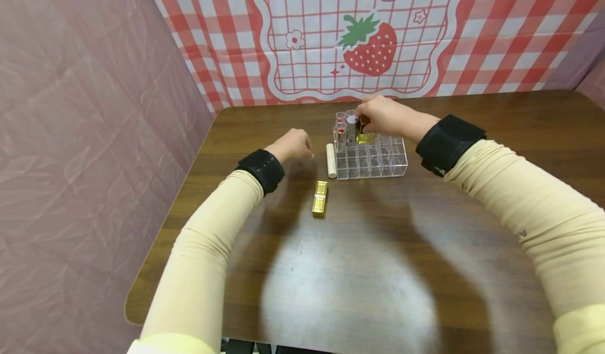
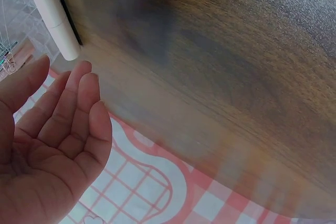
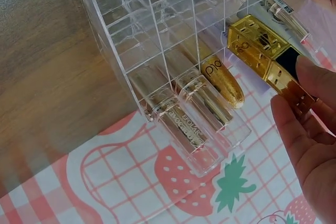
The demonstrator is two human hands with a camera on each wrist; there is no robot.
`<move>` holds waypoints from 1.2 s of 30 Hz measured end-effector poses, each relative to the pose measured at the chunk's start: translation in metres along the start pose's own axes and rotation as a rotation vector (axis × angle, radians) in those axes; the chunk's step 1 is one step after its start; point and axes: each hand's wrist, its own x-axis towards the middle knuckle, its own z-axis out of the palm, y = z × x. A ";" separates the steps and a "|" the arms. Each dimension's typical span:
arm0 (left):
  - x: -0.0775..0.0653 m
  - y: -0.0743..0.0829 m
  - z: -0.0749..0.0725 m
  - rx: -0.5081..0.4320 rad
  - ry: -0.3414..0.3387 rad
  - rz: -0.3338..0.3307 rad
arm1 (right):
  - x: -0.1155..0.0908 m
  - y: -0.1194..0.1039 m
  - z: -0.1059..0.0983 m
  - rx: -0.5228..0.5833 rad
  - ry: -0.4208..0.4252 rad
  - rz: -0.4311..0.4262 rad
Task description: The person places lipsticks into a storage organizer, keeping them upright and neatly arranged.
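My right hand pinches a gold lipstick with a black band between thumb and fingers, above the back row of a clear lipstick organizer. Its squared gold end is at the organizer's compartments. Beside the organizer, my left hand hovers over the table with fingers loosely bent and nothing in them. The left wrist view shows its palm close to a white tube, which lies along the organizer's left side. Another gold lipstick lies on the table nearer to me.
Several clear-capped lipsticks and a glittery gold tube stand in the organizer's compartments. Behind the wooden table hangs a red checked cloth with a strawberry print. A pink cloth hangs along the left side.
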 end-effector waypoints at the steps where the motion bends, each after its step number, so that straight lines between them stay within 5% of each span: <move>1: 0.001 0.000 0.000 0.005 -0.001 -0.001 | -0.001 0.000 0.000 -0.002 -0.001 -0.001; 10: 0.001 0.002 0.003 0.014 -0.011 -0.005 | -0.003 -0.001 0.010 0.015 -0.006 0.094; 27: -0.010 0.001 0.009 0.006 -0.026 -0.039 | -0.004 -0.010 0.038 0.000 0.213 0.234; 32: -0.017 0.008 0.008 0.003 -0.024 -0.026 | -0.011 -0.013 0.045 -0.012 0.312 0.256; 36: -0.019 0.019 0.008 0.008 -0.028 -0.006 | -0.018 -0.010 0.045 0.062 0.304 0.282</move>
